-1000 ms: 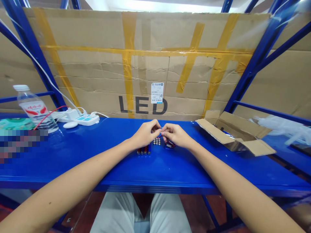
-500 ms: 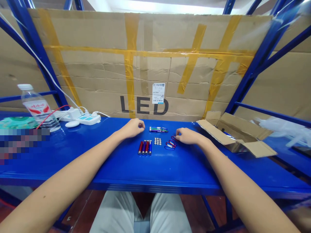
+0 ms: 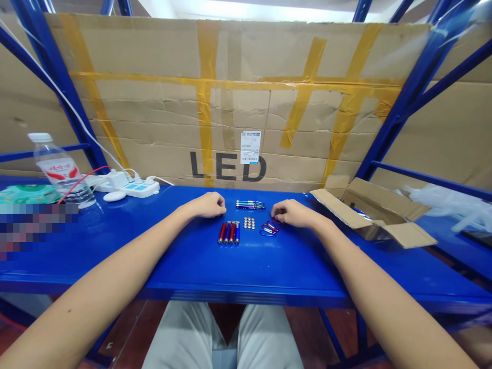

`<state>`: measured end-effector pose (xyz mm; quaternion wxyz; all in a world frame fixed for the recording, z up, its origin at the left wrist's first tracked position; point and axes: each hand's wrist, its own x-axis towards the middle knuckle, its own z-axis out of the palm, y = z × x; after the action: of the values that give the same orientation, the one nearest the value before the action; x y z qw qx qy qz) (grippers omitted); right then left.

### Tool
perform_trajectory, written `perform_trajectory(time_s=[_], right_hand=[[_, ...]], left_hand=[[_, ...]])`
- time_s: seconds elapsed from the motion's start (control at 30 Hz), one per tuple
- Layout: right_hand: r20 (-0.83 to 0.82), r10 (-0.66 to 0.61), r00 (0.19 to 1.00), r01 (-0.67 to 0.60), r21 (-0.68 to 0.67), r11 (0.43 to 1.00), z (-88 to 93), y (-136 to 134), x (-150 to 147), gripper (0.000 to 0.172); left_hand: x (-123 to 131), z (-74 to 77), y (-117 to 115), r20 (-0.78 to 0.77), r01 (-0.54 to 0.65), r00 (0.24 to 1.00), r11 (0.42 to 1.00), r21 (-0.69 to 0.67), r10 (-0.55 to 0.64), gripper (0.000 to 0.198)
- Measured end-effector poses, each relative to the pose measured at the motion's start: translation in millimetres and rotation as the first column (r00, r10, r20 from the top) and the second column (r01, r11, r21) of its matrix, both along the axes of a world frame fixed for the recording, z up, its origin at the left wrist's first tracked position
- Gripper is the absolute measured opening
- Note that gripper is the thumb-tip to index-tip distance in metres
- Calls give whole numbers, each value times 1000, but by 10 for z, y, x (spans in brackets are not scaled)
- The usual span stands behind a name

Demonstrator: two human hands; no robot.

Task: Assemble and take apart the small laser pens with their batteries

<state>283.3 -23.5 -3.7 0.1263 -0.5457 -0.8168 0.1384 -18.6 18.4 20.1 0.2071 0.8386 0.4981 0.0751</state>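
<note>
My left hand rests on the table with its fingers curled in, and nothing shows in them. Below and right of it several penlight barrels, red, blue and purple, lie side by side. Small silver button batteries form a grid beside them. Slim metallic parts in blue, green and silver lie behind the batteries. My right hand is closed with bent fingers over the red and blue carabiners. Its fingertips are at the farthest carabiner, which is partly hidden beneath them.
An open cardboard box with small parts stands at the right. On the left are a water bottle, a white power strip with cables and a green packet. A taped cardboard sheet backs the blue table.
My right hand has shifted slightly left, and the farthest carabiner now lies lower, more under its fingers. My left hand has moved slightly left and down, its fingers more curled.
</note>
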Motion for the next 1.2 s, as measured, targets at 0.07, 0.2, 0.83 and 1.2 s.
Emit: perform_trajectory(time_s=[0.07,0.2,0.83,1.2], right_hand=[[12,-12,1000,12,-11,1000,32,-23,-8,19],[50,-59,997,61,-40,997,108,-94,-62,16],[5,-80,997,80,-32,996,92,-95,-79,12],[-8,-58,998,57,-16,998,55,-73,-71,14]], left_hand=[[-1,7,4,6,-4,1000,1000,-31,4,11],[-21,16,30,11,17,1000,997,-77,-16,11],[-104,52,35,97,213,976,943,-255,-194,14],[-88,47,39,61,219,976,949,-226,-211,19]])
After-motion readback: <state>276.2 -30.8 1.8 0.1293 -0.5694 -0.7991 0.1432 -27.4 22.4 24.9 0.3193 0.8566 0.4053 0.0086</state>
